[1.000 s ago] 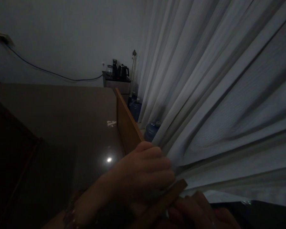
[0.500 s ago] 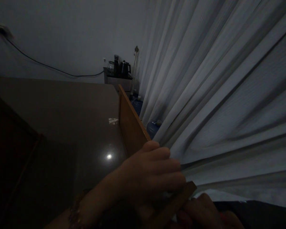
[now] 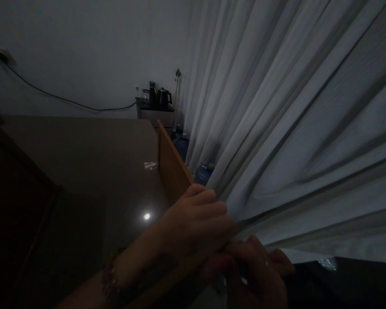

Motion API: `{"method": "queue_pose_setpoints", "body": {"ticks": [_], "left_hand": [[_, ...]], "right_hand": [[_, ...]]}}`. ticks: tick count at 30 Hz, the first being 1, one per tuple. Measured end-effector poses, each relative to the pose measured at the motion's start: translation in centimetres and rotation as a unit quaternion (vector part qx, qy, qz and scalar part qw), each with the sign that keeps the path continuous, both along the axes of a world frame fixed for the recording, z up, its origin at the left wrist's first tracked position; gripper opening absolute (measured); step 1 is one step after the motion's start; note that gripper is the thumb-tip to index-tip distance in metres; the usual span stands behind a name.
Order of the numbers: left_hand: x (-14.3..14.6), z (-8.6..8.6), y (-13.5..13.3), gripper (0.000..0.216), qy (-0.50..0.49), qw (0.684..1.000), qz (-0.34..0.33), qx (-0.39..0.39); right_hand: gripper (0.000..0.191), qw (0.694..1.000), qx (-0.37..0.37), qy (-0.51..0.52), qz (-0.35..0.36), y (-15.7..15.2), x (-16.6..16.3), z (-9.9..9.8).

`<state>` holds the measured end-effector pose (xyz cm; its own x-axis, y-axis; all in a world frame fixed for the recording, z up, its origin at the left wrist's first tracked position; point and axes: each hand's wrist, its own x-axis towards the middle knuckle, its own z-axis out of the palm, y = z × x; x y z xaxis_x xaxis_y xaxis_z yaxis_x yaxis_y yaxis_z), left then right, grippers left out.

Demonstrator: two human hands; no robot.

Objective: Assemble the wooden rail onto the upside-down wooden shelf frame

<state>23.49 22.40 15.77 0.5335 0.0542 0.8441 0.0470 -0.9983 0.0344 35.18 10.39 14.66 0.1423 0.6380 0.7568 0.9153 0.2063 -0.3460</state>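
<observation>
Only the head view here, and it's really dim, so bear with me. The thing to steer by is the wooden board (image 3: 170,165) standing upright along the edge of the counter (image 3: 93,171).

The left hand (image 3: 196,223) sits on the near end of that board's top edge. Its fingers are curled tight, and the curtain (image 3: 292,128) is bunched in under them, with every fold pulled in towards that spot. There's a bracelet (image 3: 111,279) on that wrist.

The right hand (image 3: 252,274) is just below and past the board's near end, touching or nearly touching the left fingertips. Its fingers are bent, with a ring showing, but it's too dark to say whether it's gripping anything.

The curtain hangs on the far side of the board from the counter and fills that whole side.

Past the board's far end there's a small cabinet (image 3: 154,116) with a kettle (image 3: 163,98) on top. A blue water bottle (image 3: 201,174) sits on the floor between the board and the curtain. A cable (image 3: 67,101) runs along the wall above the counter.
</observation>
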Motion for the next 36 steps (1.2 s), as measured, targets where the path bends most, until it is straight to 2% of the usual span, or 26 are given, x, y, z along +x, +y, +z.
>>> {"method": "queue_pose_setpoints", "body": {"ticks": [5, 8, 10, 14, 18, 23, 30, 32, 36], "left_hand": [[0.4, 0.3, 0.0, 0.048, -0.024, 1.0, 0.013, -0.002], [0.3, 0.5, -0.2, 0.053, -0.027, 0.999, 0.022, -0.006], [0.1, 0.7, -0.4, 0.055, 0.001, 0.999, 0.032, -0.016], [-0.4, 0.8, -0.5, 0.049, 0.044, 0.998, 0.034, -0.027], [-0.5, 0.8, -0.6, 0.036, 0.05, 0.997, 0.044, -0.029], [-0.5, 0.8, -0.6, 0.028, 0.072, 0.996, 0.047, -0.039], [-0.5, 0.8, -0.5, 0.024, 0.074, 0.995, 0.048, -0.038], [-0.5, 0.7, -0.4, 0.026, 0.069, 0.996, 0.051, -0.038], [-0.5, 0.8, -0.5, 0.031, 0.071, 0.995, 0.054, -0.039]], "right_hand": [[0.043, 0.996, 0.014, 0.055, 0.062, 0.9, 0.0, 0.3], [0.042, 0.993, 0.038, 0.086, 0.07, 1.2, -0.1, 0.4], [0.042, 0.992, 0.028, 0.101, 0.069, 1.3, -0.2, 0.3], [0.044, 0.99, -0.016, 0.129, 0.05, 1.1, -0.3, -0.3], [0.045, 0.984, -0.044, 0.162, 0.06, 0.9, -0.5, -0.4], [0.039, 0.991, -0.055, 0.117, 0.028, 0.5, -0.6, 0.4], [0.046, 0.998, -0.019, -0.033, -0.054, 0.4, -0.5, 1.2], [0.049, 0.998, -0.029, -0.033, -0.053, 0.4, -0.3, 1.4], [0.048, 0.996, -0.074, 0.039, -0.017, 0.5, 0.2, 1.4]]}}
